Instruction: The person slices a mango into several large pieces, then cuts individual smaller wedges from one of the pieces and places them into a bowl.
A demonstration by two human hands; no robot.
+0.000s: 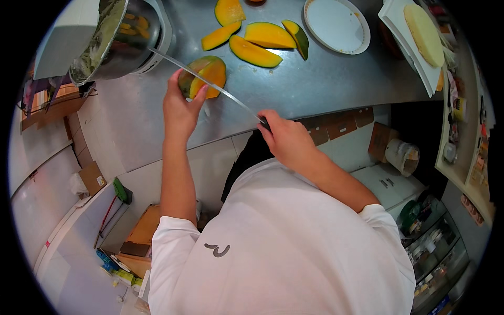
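Note:
A partly cut mango with green skin and exposed orange flesh is on the steel worktop, gripped at its near side by the fingers and thumb of my left hand. My right hand holds the dark handle of a long, thin-bladed knife. The blade runs diagonally across the view above the mango, its tip pointing to the upper left; whether it touches the flesh I cannot tell. Beyond the mango lie several cut mango pieces, among them a long wedge and a skin-side-up slice.
A metal mixing bowl with pale residue stands tilted in view at upper left, by a white appliance base. A white plate sits at the back right. Farther right, a pale round cake layer rests on a white board.

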